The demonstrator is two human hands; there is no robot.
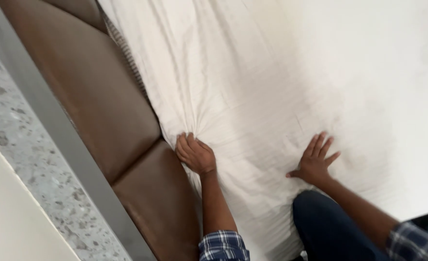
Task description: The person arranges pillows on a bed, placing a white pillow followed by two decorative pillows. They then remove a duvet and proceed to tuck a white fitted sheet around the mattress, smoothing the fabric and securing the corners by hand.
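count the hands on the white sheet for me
2. The left hand grips bunched white sheet at the edge beside the brown padded headboard. The right hand lies flat, fingers spread, farther right on the sheet. None seem hidden.

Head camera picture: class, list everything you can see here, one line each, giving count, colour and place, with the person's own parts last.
bed sheet: one, white, creased, covering the mattress across the middle and right
headboard: one, brown padded panels, left of the sheet
floor: one, grey speckled stone, far left
knee: one, dark blue trousers, on the sheet at the bottom
left hand: one, gripping bunched sheet at the headboard edge
right hand: one, fingers spread flat on the sheet
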